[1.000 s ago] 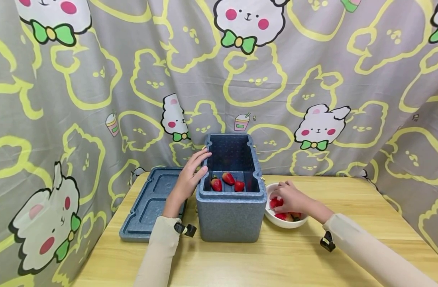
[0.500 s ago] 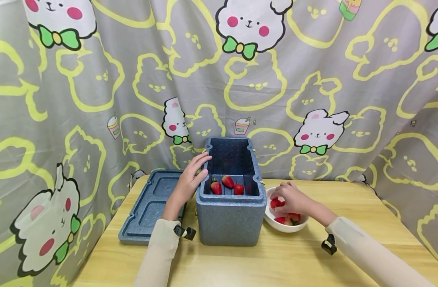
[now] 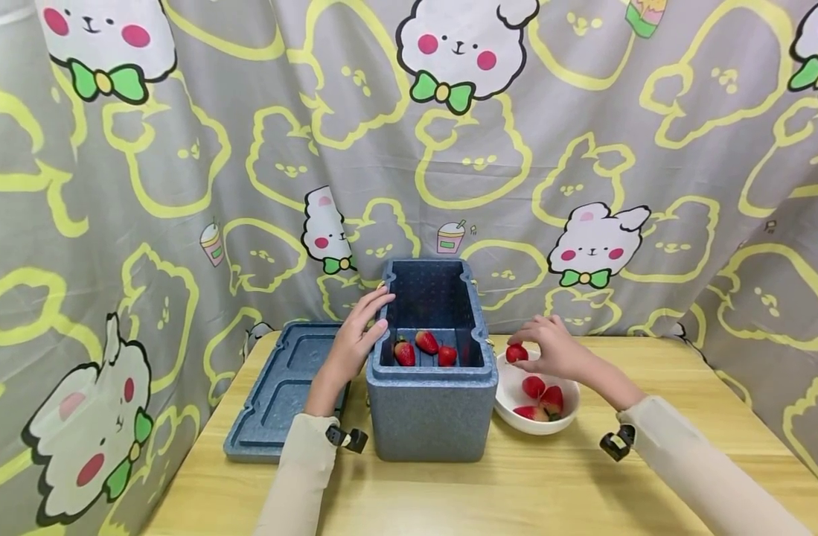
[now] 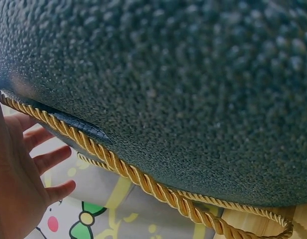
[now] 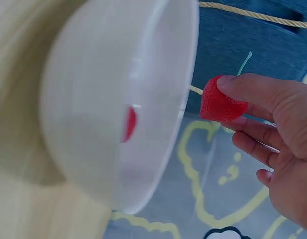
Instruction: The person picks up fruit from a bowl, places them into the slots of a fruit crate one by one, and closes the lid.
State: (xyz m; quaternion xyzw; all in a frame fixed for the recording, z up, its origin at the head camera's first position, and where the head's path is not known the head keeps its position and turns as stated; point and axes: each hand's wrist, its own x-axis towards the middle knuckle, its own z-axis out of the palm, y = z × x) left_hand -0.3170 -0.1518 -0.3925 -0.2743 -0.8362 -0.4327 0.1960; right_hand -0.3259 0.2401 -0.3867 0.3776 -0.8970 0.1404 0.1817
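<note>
My right hand [image 3: 554,348] pinches a red strawberry [image 5: 221,101] between thumb and fingers, just above the far rim of the white bowl [image 3: 509,420]. A thin green stem sticks out of that berry in the right wrist view. Several more strawberries [image 3: 549,398] lie in the bowl. My left hand [image 3: 355,335] rests on the left rim of the open blue-grey foam box [image 3: 430,420], fingers straight. On the box floor lie three strawberries [image 3: 426,342]. In the left wrist view, the left fingers [image 4: 54,158] extend past the box's side near a gold rope [image 4: 143,180].
The box's lid [image 3: 284,394] lies flat on the wooden table [image 3: 516,491], left of the box and partly behind the left forearm. A grey patterned curtain [image 3: 489,149] hangs behind the table and along both sides.
My right hand has risen out of the bowl with a strawberry, uncovering the berries below. The left hand keeps its place on the box rim.
</note>
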